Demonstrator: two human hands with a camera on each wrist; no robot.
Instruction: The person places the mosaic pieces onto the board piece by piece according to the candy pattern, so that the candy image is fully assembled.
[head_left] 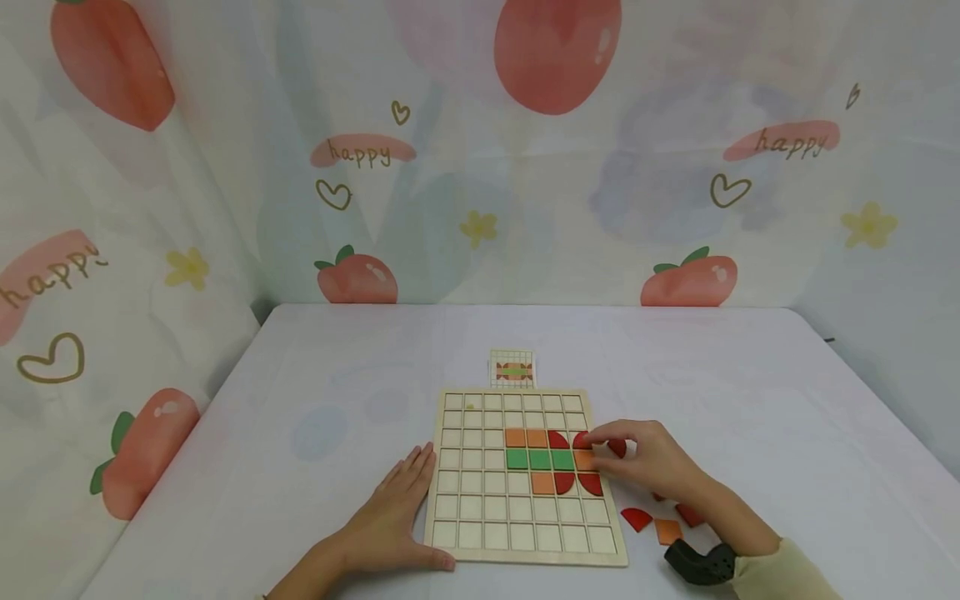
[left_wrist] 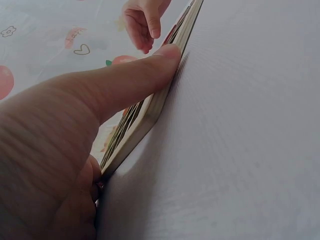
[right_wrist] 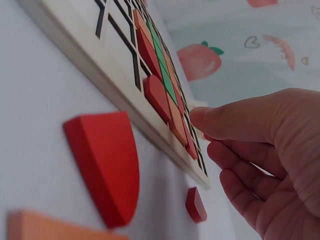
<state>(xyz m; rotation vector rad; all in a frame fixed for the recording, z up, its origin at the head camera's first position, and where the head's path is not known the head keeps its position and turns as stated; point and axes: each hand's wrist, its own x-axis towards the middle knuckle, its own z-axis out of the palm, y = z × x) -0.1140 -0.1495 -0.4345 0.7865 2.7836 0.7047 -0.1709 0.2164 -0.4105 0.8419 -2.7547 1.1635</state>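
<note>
A wooden grid board (head_left: 525, 557) lies flat on the table and holds orange squares (head_left: 543, 482), a row of green squares (head_left: 539, 459) and red quarter-circle pieces (head_left: 590, 484). My left hand (head_left: 393, 504) lies along its left side, fingers extended. In the left wrist view, the thumb (left_wrist: 150, 70) touches the board's edge. My right hand (head_left: 648, 454) hovers at the board's right edge, fingertips by the upper-right red piece (head_left: 581, 439). In the right wrist view, thumb and forefinger (right_wrist: 220, 122) are close together, with no piece clearly seen between them.
Right of the board lie loose red pieces (head_left: 637, 520) and an orange square (head_left: 668, 532), some partly behind the right hand and forearm. A small pattern card (head_left: 513, 356) lies beyond the board. A black band (head_left: 701, 564) circles the right wrist. A printed curtain (head_left: 480, 183) encloses the table.
</note>
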